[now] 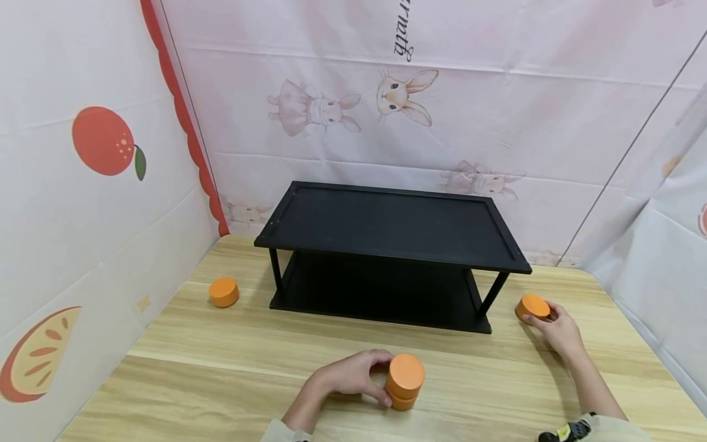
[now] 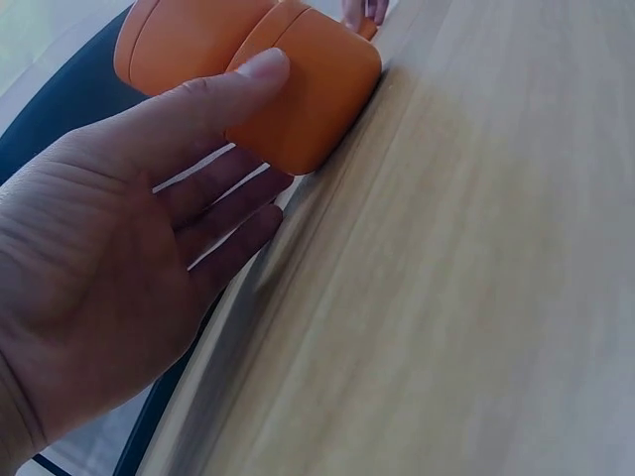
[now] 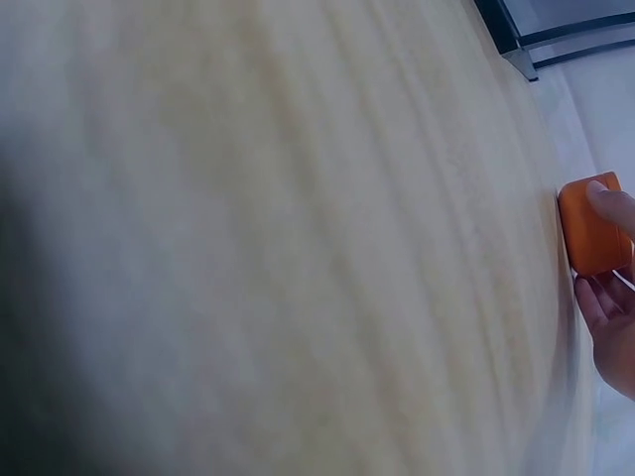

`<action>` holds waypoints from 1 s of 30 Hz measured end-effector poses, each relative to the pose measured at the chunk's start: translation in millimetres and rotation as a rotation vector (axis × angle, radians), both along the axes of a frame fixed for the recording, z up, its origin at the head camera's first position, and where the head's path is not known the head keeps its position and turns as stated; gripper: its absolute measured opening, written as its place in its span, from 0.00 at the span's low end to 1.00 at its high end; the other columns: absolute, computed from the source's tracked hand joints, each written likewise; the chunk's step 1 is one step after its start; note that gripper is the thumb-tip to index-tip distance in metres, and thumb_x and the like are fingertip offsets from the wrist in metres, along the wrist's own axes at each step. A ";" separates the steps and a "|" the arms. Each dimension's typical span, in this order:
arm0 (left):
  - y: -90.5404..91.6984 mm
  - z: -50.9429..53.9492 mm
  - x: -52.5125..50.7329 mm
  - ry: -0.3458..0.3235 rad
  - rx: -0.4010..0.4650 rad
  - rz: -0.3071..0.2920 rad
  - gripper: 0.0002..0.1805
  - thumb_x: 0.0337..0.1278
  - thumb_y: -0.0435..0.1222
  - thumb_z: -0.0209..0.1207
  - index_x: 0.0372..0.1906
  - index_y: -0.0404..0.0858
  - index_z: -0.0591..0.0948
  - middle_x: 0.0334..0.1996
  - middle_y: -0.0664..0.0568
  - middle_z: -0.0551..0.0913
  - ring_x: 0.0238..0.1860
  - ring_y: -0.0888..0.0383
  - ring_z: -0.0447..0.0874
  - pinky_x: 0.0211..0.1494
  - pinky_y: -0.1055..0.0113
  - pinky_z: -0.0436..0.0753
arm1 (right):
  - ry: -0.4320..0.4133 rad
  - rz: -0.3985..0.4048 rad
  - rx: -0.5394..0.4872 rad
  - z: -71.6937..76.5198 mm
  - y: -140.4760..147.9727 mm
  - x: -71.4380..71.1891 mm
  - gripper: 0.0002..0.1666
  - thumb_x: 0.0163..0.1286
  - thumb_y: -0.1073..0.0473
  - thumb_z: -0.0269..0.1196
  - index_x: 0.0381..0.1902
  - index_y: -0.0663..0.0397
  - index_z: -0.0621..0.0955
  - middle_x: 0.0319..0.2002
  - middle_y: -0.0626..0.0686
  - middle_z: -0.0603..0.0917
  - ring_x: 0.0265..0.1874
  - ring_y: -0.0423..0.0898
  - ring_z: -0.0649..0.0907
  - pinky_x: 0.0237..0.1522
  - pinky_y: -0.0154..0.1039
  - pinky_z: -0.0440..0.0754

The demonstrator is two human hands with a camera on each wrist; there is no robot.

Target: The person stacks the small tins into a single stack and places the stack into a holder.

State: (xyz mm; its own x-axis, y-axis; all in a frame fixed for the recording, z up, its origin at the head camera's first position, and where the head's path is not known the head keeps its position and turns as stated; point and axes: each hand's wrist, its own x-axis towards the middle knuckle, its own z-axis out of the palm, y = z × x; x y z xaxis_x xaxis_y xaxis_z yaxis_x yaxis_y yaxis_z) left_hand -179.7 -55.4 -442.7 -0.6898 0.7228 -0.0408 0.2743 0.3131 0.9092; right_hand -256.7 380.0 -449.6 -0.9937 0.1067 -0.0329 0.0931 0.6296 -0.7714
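Cylinder stack [image 1: 405, 376] upright in left hand [image 1: 351, 374]

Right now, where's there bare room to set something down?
Bare tabletop lies between the leftmost orange cylinder and left hand, and between the stacked cylinders and right hand. The black rack's upper shelf is bare too. It's crowded where the left hand grips the stack and the right holds another cylinder.
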 end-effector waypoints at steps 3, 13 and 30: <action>0.5 -0.7 -0.8 0.028 -0.029 -0.002 0.34 0.38 0.37 0.72 0.56 0.40 0.75 0.52 0.63 0.74 0.55 0.65 0.67 0.61 0.67 0.64 | -0.002 -0.004 0.004 -0.2 0.4 1.2 0.51 0.64 0.45 0.60 0.65 0.78 0.49 0.60 0.78 0.57 0.58 0.70 0.62 0.56 0.59 0.62; 1.3 -0.9 0.1 0.005 -0.022 0.016 0.32 0.37 0.36 0.73 0.55 0.41 0.76 0.51 0.64 0.75 0.55 0.66 0.68 0.61 0.68 0.64 | 0.002 -0.024 -0.015 -2.7 0.4 2.8 0.51 0.63 0.46 0.61 0.64 0.78 0.50 0.60 0.77 0.58 0.58 0.68 0.63 0.57 0.58 0.62; -2.3 1.8 0.5 -0.055 0.010 0.031 0.29 0.40 0.36 0.71 0.54 0.42 0.76 0.47 0.64 0.77 0.51 0.67 0.71 0.58 0.68 0.67 | 0.011 -0.036 0.020 -0.4 -1.4 4.2 0.50 0.63 0.45 0.60 0.63 0.79 0.53 0.58 0.77 0.61 0.55 0.68 0.67 0.55 0.56 0.65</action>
